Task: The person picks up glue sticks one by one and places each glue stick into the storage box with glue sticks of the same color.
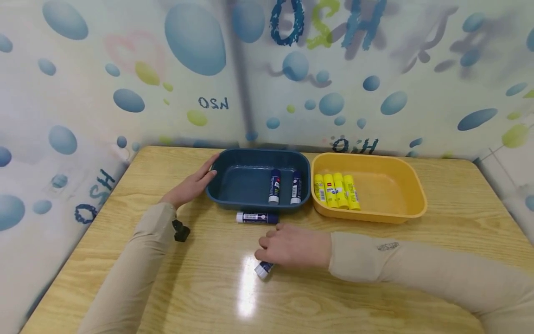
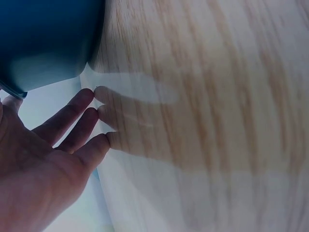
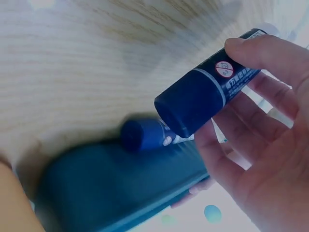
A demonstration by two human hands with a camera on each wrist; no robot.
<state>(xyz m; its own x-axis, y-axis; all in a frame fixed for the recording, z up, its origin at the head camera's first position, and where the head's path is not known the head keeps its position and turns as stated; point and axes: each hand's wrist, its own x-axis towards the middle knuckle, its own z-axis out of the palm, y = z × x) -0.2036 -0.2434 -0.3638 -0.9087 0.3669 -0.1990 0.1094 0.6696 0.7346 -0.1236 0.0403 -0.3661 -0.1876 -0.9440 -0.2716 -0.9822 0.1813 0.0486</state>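
Observation:
My right hand [image 1: 294, 246] grips a dark blue glue stick [image 3: 212, 82] between thumb and fingers, over the wood table in front of the bins. Only the stick's white end peeks out below the hand in the head view. At the left end of a dark blue bin [image 1: 246, 202], my left hand [image 1: 187, 185] rests against the rim. Its fingers [image 2: 72, 121] are extended, some tips touching the tabletop in the left wrist view. Inside that bin, two blue glue sticks [image 1: 274, 186] lie on the right side. Another blue glue stick [image 1: 257, 217] lies sideways along the bin's front wall.
A yellow bin [image 1: 375, 214] stands right of the blue one, with several yellow glue sticks [image 1: 329, 190] at its left end. Behind both bins rises a wall [image 1: 267, 93] with a bubble pattern. A small black object [image 1: 181, 231] shows by the left cuff.

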